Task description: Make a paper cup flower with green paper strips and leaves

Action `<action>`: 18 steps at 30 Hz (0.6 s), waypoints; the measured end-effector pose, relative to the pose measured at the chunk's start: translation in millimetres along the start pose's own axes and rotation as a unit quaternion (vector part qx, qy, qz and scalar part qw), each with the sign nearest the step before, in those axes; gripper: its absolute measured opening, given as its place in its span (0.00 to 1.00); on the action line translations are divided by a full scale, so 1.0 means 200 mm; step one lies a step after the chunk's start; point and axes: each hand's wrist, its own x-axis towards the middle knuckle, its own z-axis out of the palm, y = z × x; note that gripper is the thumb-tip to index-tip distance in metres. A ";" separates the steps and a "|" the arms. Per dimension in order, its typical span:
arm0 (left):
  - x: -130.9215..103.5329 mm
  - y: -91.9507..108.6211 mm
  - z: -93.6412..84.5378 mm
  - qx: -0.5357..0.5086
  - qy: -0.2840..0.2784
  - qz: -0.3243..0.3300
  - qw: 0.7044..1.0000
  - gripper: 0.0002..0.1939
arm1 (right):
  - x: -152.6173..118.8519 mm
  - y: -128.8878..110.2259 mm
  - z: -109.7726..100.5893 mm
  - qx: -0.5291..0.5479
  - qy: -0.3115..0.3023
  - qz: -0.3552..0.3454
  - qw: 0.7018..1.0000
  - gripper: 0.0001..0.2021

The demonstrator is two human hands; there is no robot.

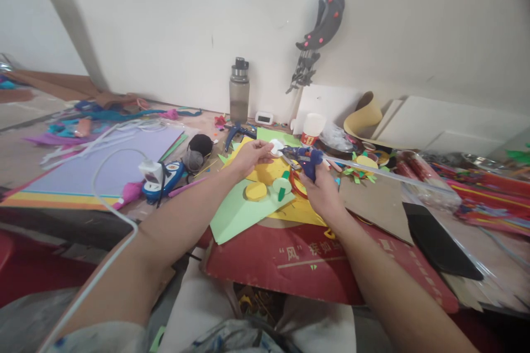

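My left hand (253, 156) pinches a small white disc (276, 147) between thumb and fingers. My right hand (324, 190) is wrapped round the grip of a blue hot glue gun (307, 161), its nozzle close to the disc; I cannot tell whether they touch. A long clear glue stick (372, 166) sticks out of the gun's back to the right. Below the hands, a yellow disc (256, 192) and a pale green disc (282, 186) with a dark green strip lie on light green paper (236, 212). Yellow paper (296, 210) lies partly beneath it.
A red printed board (269, 262) covers the table's front edge. Behind stand a bottle (239, 94) and a paper cup (313, 128). At left are a blue power strip (163, 179) with a white cable and coloured sheets (111, 162); at right, a black phone-like slab (441, 240).
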 end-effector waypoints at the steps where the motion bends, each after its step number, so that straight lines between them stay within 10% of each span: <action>1: 0.00 0.00 0.00 0.000 0.001 -0.002 1.000 0.17 | 0.00 0.00 0.00 0.000 -0.003 -0.001 1.000 0.25; 18: -0.01 0.00 0.01 0.016 -0.009 -0.015 1.000 0.19 | -0.01 0.00 0.00 0.003 0.006 -0.001 1.000 0.24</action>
